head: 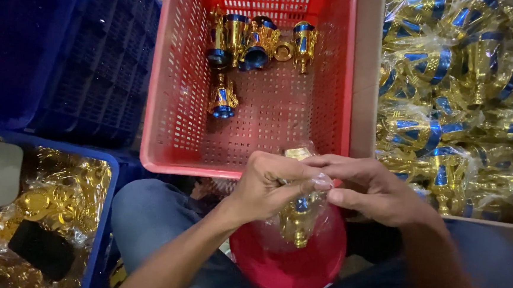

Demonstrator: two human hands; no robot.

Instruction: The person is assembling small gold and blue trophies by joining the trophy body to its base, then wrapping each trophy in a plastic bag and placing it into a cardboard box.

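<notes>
A round red bowl [288,261] sits on the lap; above it the left hand [266,183] and right hand [372,189] pinch a gold trophy piece [297,218] in clear wrap. Beyond, a red crate [176,97] holds loose gold-and-blue cups [257,40]

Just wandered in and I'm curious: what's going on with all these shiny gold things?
A seated person holds a small gold and blue trophy cup in clear plastic wrap, left hand and right hand both gripping it over a red bowl on their lap. Ahead, a red crate holds a few unwrapped cups. To the right lies a pile of wrapped cups; at the left, a blue crate of gold parts.
</notes>
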